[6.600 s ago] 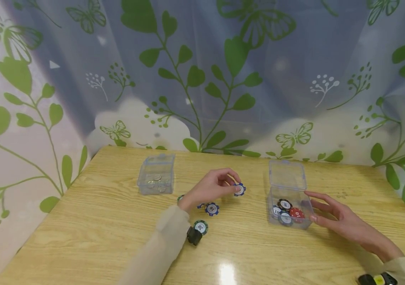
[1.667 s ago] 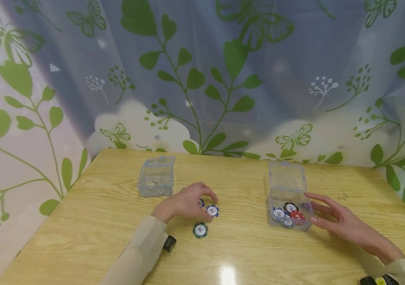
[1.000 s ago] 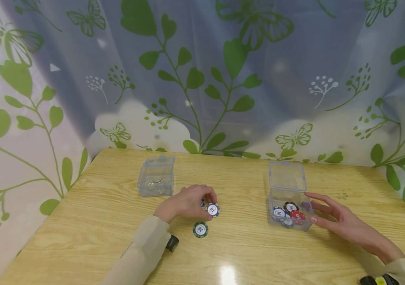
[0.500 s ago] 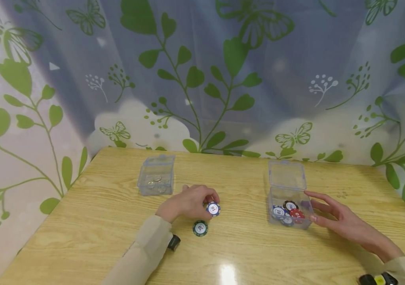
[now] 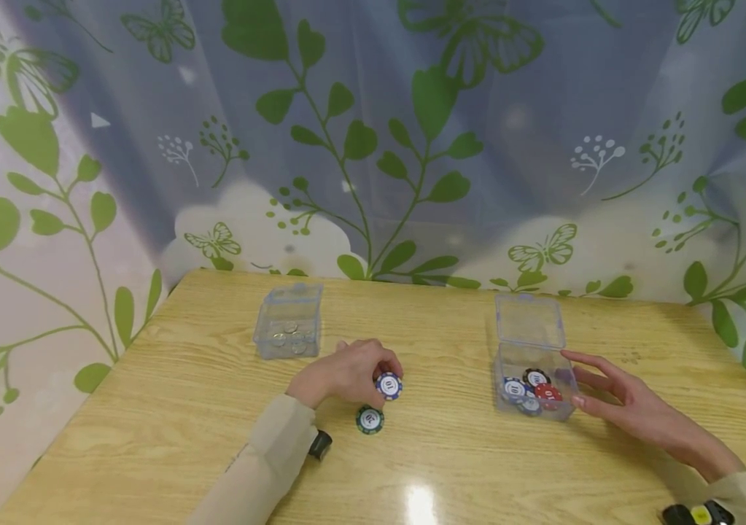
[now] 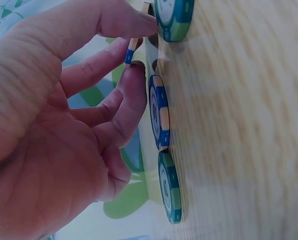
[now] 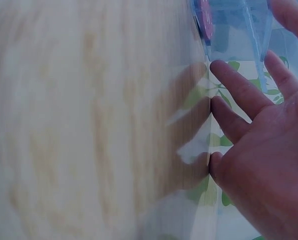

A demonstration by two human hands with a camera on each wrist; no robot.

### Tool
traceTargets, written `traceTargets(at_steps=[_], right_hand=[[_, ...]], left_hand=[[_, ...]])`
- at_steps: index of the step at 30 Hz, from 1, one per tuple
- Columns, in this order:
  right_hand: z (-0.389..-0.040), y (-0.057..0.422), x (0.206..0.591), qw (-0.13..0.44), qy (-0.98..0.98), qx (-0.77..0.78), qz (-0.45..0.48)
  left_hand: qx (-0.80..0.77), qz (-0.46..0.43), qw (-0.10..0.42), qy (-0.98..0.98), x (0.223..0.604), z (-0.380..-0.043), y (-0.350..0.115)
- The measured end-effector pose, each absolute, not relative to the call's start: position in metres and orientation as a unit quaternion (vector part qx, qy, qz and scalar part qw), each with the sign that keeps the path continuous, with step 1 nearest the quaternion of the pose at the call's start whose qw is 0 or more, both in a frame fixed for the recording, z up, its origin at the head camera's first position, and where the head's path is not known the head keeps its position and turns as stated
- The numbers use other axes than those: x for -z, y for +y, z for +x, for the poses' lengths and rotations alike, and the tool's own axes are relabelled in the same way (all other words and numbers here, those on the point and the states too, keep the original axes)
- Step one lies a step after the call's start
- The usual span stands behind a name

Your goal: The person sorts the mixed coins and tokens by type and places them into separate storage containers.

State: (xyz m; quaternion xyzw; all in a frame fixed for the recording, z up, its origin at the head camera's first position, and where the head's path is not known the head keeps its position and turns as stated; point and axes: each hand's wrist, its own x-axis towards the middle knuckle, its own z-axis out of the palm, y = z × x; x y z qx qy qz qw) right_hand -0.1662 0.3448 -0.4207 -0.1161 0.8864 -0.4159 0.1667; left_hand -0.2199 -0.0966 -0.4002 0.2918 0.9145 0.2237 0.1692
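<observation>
Between thumb and fingertips my left hand (image 5: 346, 370) pinches a blue-and-white poker chip (image 5: 389, 386), its edge (image 6: 131, 52) tilted up in the left wrist view. A green poker chip (image 5: 370, 420) marked 20 lies just in front of that hand. Beneath its fingers, the left wrist view shows another blue chip (image 6: 159, 112) and a second green chip (image 6: 169, 187) on the table. Straight fingers of my right hand (image 5: 635, 405) touch the right side of a clear plastic box (image 5: 502, 364), lid raised, which holds black, red (image 5: 548, 395) and blue chips.
Another clear box (image 5: 267, 346) with its lid up stands at the left back, with several small round silvery pieces (image 5: 290, 328) inside. Wooden table (image 5: 451, 452) stretches between the boxes. A patterned curtain (image 5: 373, 146) hangs behind the table's back edge.
Earlier, my left hand held a blue chip nearer the right box, which now shows an added blue chip. That hand went back left and has taken another blue chip. My right hand stays put.
</observation>
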Motion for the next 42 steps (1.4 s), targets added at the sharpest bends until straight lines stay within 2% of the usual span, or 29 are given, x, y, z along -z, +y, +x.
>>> traceTargets(at_steps=[11, 29, 42], right_hand=[[-0.167, 0.345, 0.422, 0.166, 0.887, 0.416, -0.115], [-0.166, 0.346, 0.422, 0.155, 0.885, 0.421, -0.123], [-0.166, 0.346, 0.422, 0.146, 0.89, 0.413, -0.128]], left_hand=[[-0.254, 0.293, 0.156, 0.909, 0.4, -0.219, -0.096], [-0.295, 0.303, 0.057, 0.904, 0.394, -0.219, -0.082], [-0.305, 0.328, 0.052, 0.893, 0.386, -0.22, -0.057]])
